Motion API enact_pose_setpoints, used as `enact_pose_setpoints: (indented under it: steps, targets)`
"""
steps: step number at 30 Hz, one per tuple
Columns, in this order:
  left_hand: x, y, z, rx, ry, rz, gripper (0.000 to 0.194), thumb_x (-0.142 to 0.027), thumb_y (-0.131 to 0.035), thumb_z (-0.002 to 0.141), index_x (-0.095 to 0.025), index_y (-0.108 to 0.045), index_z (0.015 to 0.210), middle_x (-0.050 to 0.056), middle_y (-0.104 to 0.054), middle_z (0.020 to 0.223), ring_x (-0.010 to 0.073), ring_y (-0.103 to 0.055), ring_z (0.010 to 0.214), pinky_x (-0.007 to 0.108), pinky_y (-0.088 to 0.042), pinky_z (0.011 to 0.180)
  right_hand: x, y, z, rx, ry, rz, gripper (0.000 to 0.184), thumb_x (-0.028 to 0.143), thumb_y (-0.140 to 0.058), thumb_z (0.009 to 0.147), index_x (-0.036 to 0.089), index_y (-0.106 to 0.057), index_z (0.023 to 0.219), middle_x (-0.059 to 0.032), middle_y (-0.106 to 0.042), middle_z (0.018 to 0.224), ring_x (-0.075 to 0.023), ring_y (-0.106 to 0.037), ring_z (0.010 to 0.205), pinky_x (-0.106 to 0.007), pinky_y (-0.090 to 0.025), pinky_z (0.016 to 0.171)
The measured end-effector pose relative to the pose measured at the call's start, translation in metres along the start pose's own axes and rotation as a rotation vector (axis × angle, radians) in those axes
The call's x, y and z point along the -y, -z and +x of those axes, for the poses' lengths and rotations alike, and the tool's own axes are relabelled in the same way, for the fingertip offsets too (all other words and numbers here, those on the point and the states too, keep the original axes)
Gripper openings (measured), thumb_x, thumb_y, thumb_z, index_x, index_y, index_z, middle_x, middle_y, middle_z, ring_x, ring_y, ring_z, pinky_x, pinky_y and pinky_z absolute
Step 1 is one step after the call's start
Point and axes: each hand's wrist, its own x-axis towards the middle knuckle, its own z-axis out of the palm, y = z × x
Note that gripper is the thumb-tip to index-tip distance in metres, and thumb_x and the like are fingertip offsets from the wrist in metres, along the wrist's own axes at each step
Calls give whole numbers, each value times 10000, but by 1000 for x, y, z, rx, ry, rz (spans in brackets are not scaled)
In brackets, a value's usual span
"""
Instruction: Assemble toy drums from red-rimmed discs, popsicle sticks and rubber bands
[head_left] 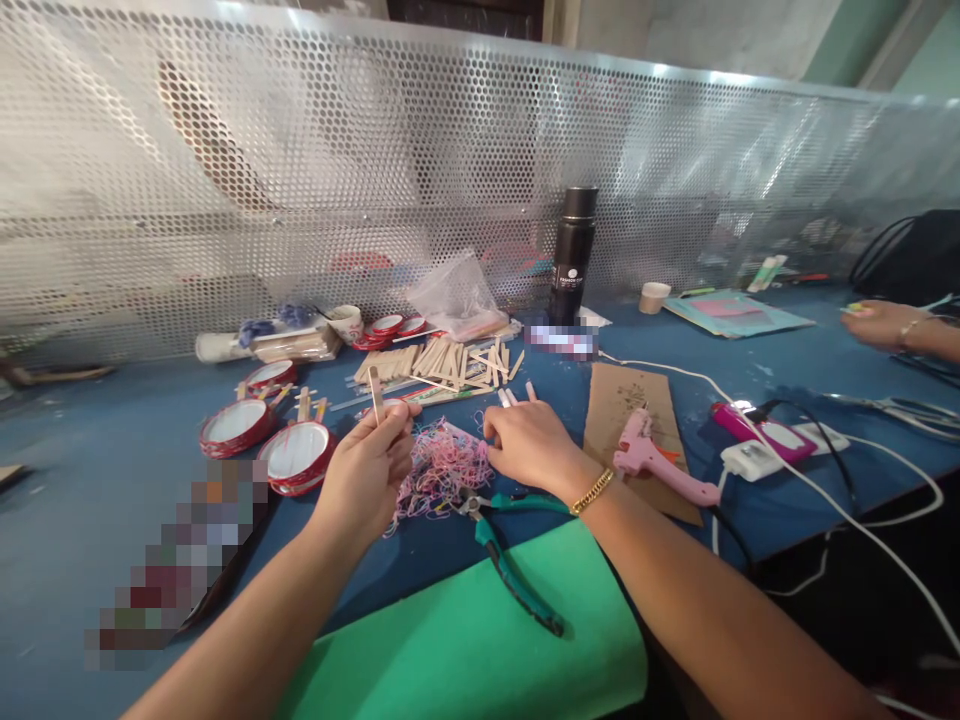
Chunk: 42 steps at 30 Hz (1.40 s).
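Blue tabletop (60, 540) | perforated metal screen (300, 180) behind | left fingers (391, 428) pinching wooden stick (376, 392) | right fingers (493, 428) bent beside pink threads (442, 468), hold unclear

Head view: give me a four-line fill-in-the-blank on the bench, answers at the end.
1. The wooden stick is in the person's ____ hand.
2. The ____ glue gun lies partly on brown cardboard.
3. One handle of the pliers rests across a ____ sheet.
4. The tall bottle standing by the perforated screen is ____.

Missing words: left; pink; green; black.
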Motion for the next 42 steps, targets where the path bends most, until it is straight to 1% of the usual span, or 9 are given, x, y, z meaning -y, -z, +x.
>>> enact_pose_setpoints:
  steps: [4, 9, 14, 20, 25, 31, 33, 37, 42]
  targets:
    - [1, 2, 0, 19, -14, -3, 343, -314, -940, 644, -100, -742, 824, -78, -438, 624, -4, -291, 439, 114, -215, 361, 2, 2, -3, 25, 19, -66, 170, 294, -673, 866, 172, -780, 915, -140, -806, 993, -307, -745, 984, -425, -495, 909]
    - [1, 1, 1, 9, -4, 3, 333, -300, -933, 642, -94, -737, 816, -96, -379, 582, -2, -268, 428, 114, -206, 360, 2, 1, -1, 32, -1, -61, 133, 198, -653, 877, 151, -761, 939, -137, -804, 963, -289, -743, 945, -394, -483, 833]
    - [0, 1, 0, 2, -10, -12, 317, -295, -922, 653, -98, -735, 815, -101, -361, 574, 5, -256, 437, 119, -191, 363, -4, 0, 4, -185, 28, 176, 31, 227, -709, 945, 199, -720, 935, -42, -792, 893, -205, -718, 847, -329, -438, 766]
    - [0, 1, -1, 8, -8, -4, 360, -321, -941, 632, -104, -743, 839, -98, -378, 596, 7, -276, 447, 121, -210, 369, -6, 3, 7, -456, 122, 527, 156, 293, -754, 947, 217, -659, 849, 7, -749, 813, -144, -655, 726, -276, -426, 691]
    - [-1, 1, -1, 4, -7, -7, 365, -323, -940, 633, -97, -739, 838, -93, -391, 626, -2, -275, 441, 124, -186, 365, -11, 4, 9, -640, 140, 485, 179, 294, -651, 1016, 217, -654, 855, 6, -729, 727, -151, -626, 663, -287, -400, 681]
    - [-1, 0, -2, 0, 11, -1, 363, -328, -941, 631, -110, -731, 832, -102, -366, 592, 4, -265, 431, 129, -181, 358, -15, 1, 12, -578, 84, 213, 152, 244, -715, 969, 209, -681, 825, -13, -747, 754, -185, -648, 720, -315, -344, 703]
    - [-1, 0, -2, -3, 24, 2, 362, -331, -939, 635, -113, -732, 837, -112, -333, 571, 8, -254, 423, 131, -172, 354, -14, 0, 12, -539, 108, 240, 144, 244, -715, 970, 212, -685, 833, -4, -749, 766, -179, -654, 733, -311, -352, 714]
    - [-1, 1, -2, 2, 3, -7, 394, -331, -949, 615, -98, -738, 852, -99, -386, 609, 0, -275, 437, 126, -184, 352, -13, 2, 11, -541, 185, 325, 153, 244, -673, 1000, 214, -685, 850, 14, -743, 776, -159, -651, 737, -300, -373, 736]
    - [-1, 0, -3, 12, 3, -7, 382, -328, -946, 616, -104, -733, 841, -94, -395, 615, 1, -275, 437, 123, -177, 347, -15, 4, 10, -579, 143, 189, 189, 246, -666, 976, 206, -654, 791, -2, -702, 714, -173, -603, 682, -318, -330, 694]
